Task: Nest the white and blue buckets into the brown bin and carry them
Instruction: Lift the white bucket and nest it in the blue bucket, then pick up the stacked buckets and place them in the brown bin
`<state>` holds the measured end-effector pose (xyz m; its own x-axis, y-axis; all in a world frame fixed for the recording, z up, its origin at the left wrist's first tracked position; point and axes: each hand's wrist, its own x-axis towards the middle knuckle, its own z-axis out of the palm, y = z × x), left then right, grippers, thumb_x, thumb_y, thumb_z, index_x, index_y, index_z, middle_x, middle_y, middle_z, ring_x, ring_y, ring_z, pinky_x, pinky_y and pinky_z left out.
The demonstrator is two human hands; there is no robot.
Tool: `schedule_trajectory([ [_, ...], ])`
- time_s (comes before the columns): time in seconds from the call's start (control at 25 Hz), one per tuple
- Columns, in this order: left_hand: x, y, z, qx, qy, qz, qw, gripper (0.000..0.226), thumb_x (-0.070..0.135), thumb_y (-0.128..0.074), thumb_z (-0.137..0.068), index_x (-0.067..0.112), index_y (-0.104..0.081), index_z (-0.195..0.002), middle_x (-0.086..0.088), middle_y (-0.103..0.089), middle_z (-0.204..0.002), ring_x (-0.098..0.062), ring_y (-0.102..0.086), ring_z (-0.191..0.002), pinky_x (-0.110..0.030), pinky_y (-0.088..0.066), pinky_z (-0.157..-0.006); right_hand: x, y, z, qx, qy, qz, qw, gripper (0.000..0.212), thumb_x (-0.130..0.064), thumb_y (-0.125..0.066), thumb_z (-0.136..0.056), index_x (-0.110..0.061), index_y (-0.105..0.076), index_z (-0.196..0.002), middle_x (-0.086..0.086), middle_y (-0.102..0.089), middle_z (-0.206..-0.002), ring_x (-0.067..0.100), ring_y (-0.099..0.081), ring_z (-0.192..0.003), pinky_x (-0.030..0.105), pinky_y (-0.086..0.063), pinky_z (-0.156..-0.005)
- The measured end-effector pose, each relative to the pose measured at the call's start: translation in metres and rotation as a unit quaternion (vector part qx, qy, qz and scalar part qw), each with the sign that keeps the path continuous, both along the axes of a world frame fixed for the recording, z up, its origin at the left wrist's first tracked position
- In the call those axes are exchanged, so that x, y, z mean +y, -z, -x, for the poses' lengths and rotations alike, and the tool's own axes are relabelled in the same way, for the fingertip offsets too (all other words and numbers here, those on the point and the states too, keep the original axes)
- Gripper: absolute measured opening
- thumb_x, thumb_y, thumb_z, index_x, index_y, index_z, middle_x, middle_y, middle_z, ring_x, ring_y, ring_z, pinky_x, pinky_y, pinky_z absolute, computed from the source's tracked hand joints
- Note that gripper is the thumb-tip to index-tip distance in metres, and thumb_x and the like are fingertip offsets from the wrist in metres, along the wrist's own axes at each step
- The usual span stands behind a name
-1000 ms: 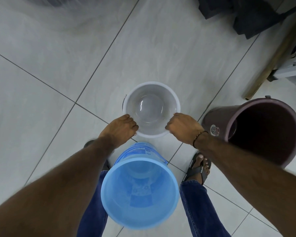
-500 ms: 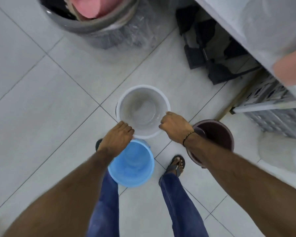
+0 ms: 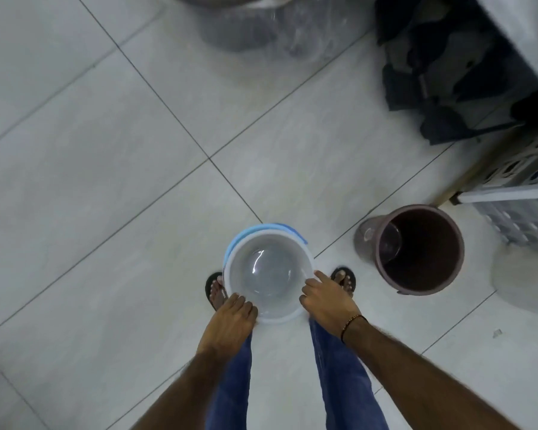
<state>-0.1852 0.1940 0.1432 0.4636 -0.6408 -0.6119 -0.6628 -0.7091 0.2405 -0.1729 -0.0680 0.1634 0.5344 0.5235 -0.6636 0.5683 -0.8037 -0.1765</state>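
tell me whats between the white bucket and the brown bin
In the head view, only bare floor tile and the person's right foot separate the white bucket from the brown bin.

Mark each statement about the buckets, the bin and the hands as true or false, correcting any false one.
1. The white bucket sits inside the blue bucket. True.
2. The brown bin already holds both buckets. False: it stands apart, to their right.
3. Both hands grip the white bucket's rim, the left hand and the right hand. True.
4. The brown bin lies on its side. False: it stands upright on the floor.
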Motion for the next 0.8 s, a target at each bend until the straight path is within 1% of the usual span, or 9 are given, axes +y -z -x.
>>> schedule_trajectory([
  [0.16, -0.006, 0.071, 0.014, 0.020, -0.055, -0.030, 0.998, 0.023, 0.004, -0.076, -0.074, 0.013, -0.067, -0.093, -0.008, -0.068, -0.094, -0.031, -0.060, -0.099, -0.047, -0.050, -0.097, 0.013, 0.068, 0.009, 0.050, 0.012, 0.039, 0.998, 0.023, 0.001, -0.056, -0.086, -0.011, -0.070, -0.100, 0.011, -0.069, -0.101, 0.034, -0.056, -0.108, 0.053, -0.031, -0.114],
  [0.32, -0.011, 0.093, 0.012, -0.059, -0.229, 0.091, 0.967, 0.031, 0.013, -0.073, -0.080, 0.009, -0.067, -0.110, -0.012, -0.066, -0.115, -0.033, -0.060, -0.107, -0.048, -0.044, -0.095, 0.019, 0.102, 0.005, 0.017, 0.107, 0.004, 0.994, 0.018, -0.016, -0.059, -0.082, -0.014, -0.065, -0.099, 0.007, -0.070, -0.093, 0.030, -0.060, -0.095, 0.046, -0.042, -0.099],
  [0.36, -0.009, 0.096, 0.008, -0.061, -0.330, 0.088, 0.938, 0.038, 0.020, -0.072, -0.081, 0.010, -0.063, -0.116, -0.010, -0.062, -0.119, -0.030, -0.058, -0.107, -0.046, -0.044, -0.093, 0.020, 0.107, 0.004, -0.007, 0.188, -0.011, 0.982, 0.019, -0.023, -0.057, -0.084, -0.015, -0.064, -0.099, 0.006, -0.069, -0.092, 0.029, -0.061, -0.091, 0.044, -0.045, -0.092],
  [0.44, 0.005, 0.117, 0.001, 0.014, -0.567, 0.039, 0.823, 0.060, 0.038, -0.077, -0.074, 0.012, -0.054, -0.124, -0.006, -0.056, -0.121, -0.023, -0.052, -0.108, -0.042, -0.048, -0.091, 0.020, 0.114, -0.001, -0.067, 0.406, -0.038, 0.911, 0.030, -0.037, -0.061, -0.084, -0.015, -0.061, -0.104, 0.004, -0.066, -0.095, 0.027, -0.059, -0.089, 0.043, -0.049, -0.081],
  [0.52, 0.020, 0.136, -0.004, 0.200, -0.748, 0.030, 0.632, 0.084, 0.053, -0.080, -0.063, 0.014, -0.050, -0.131, -0.009, -0.058, -0.130, -0.028, -0.058, -0.117, -0.046, -0.052, -0.095, 0.016, 0.125, -0.011, -0.044, 0.636, -0.045, 0.769, 0.050, -0.045, -0.071, -0.078, -0.013, -0.059, -0.115, 0.006, -0.064, -0.109, 0.028, -0.059, -0.100, 0.045, -0.052, -0.084],
  [0.56, 0.026, 0.142, -0.004, 0.289, -0.798, 0.036, 0.527, 0.087, 0.053, -0.082, -0.065, 0.015, -0.048, -0.136, -0.011, -0.061, -0.133, -0.032, -0.061, -0.118, -0.047, -0.055, -0.095, 0.012, 0.135, -0.017, 0.012, 0.707, -0.040, 0.706, 0.057, -0.047, -0.073, -0.077, -0.012, -0.058, -0.121, 0.007, -0.063, -0.117, 0.028, -0.060, -0.105, 0.043, -0.053, -0.087],
  [0.6, 0.027, 0.146, -0.003, 0.355, -0.817, 0.055, 0.450, 0.082, 0.046, -0.084, -0.072, 0.015, -0.048, -0.138, -0.012, -0.064, -0.132, -0.032, -0.065, -0.114, -0.043, -0.058, -0.088, 0.007, 0.148, -0.022, 0.069, 0.741, -0.039, 0.666, 0.058, -0.045, -0.075, -0.077, -0.012, -0.060, -0.123, 0.007, -0.064, -0.120, 0.029, -0.062, -0.107, 0.039, -0.053, -0.087],
  [0.64, 0.026, 0.148, -0.002, 0.385, -0.821, 0.083, 0.414, 0.071, 0.038, -0.083, -0.077, 0.014, -0.051, -0.137, -0.011, -0.067, -0.128, -0.030, -0.067, -0.109, -0.036, -0.061, -0.079, 0.003, 0.157, -0.027, 0.107, 0.751, -0.045, 0.650, 0.054, -0.040, -0.076, -0.078, -0.011, -0.063, -0.121, 0.009, -0.067, -0.118, 0.029, -0.064, -0.104, 0.035, -0.053, -0.083],
  [0.8, 0.018, 0.138, 0.000, 0.335, -0.810, 0.114, 0.468, 0.048, 0.038, -0.082, -0.079, 0.014, -0.067, -0.117, -0.008, -0.074, -0.104, -0.023, -0.072, -0.084, -0.029, -0.057, -0.062, -0.007, 0.169, -0.031, 0.119, 0.738, -0.049, 0.663, 0.040, -0.018, -0.077, -0.079, -0.007, -0.064, -0.116, 0.013, -0.069, -0.111, 0.025, -0.059, -0.085, 0.029, -0.047, -0.071],
])
